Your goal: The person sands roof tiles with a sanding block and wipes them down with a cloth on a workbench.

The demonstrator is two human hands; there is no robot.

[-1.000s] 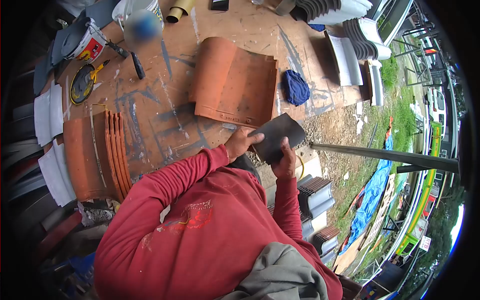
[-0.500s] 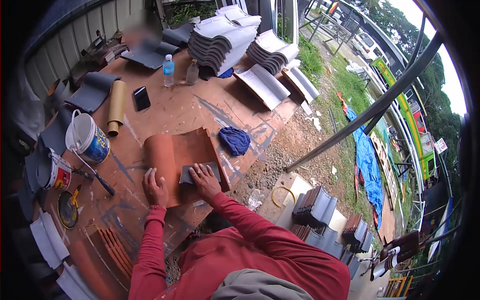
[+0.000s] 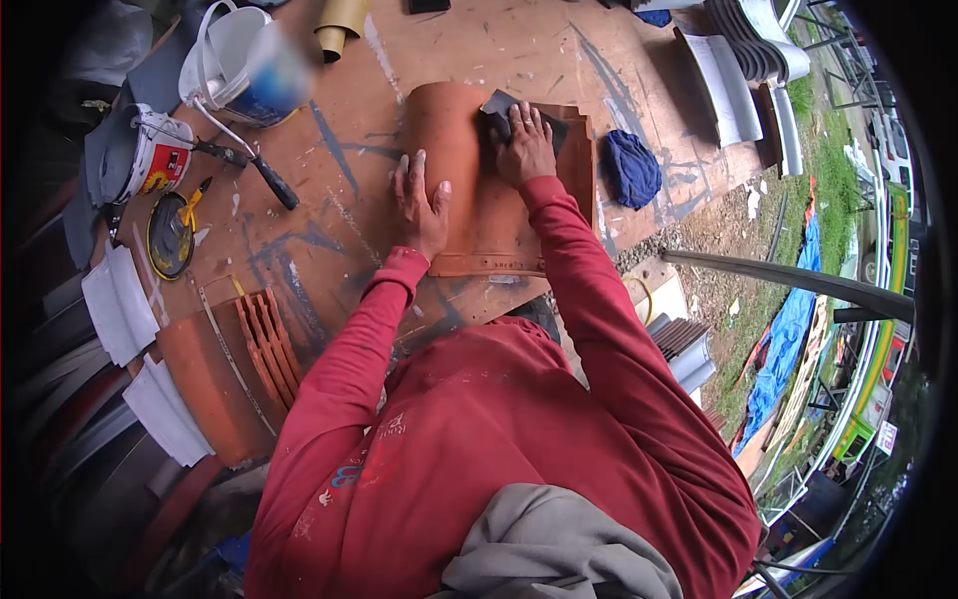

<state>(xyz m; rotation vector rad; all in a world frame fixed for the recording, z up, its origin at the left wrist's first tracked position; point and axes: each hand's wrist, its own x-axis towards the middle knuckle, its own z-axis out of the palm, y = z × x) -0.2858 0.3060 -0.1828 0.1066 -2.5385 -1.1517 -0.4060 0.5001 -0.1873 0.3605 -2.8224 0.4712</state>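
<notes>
An orange roof tile [image 3: 444, 130] lies on the wooden table in front of me. My left hand [image 3: 421, 208] rests on the left side of its raised curve, fingers apart and holding nothing. On the tile's upper right part, my right hand [image 3: 526, 148] presses a dark grey sheet [image 3: 496, 108] flat with its fingers over it. To the right of the tile sits a crumpled blue cloth [image 3: 632, 170].
Paint-marked table [image 3: 329, 210]; white buckets [image 3: 225, 65] and a red-labelled pail [image 3: 160, 155] at the left, beside a black round lid [image 3: 170, 235] and a long-handled tool [image 3: 274, 185]. Stacked orange tiles [image 3: 215, 374] stand lower left, grey tiles [image 3: 723, 85] upper right.
A second ago both hands held the dark sheet off the tile's near edge. Since then the left hand has let go and rests on the tile; the right has moved the sheet onto the tile, now farther up.
</notes>
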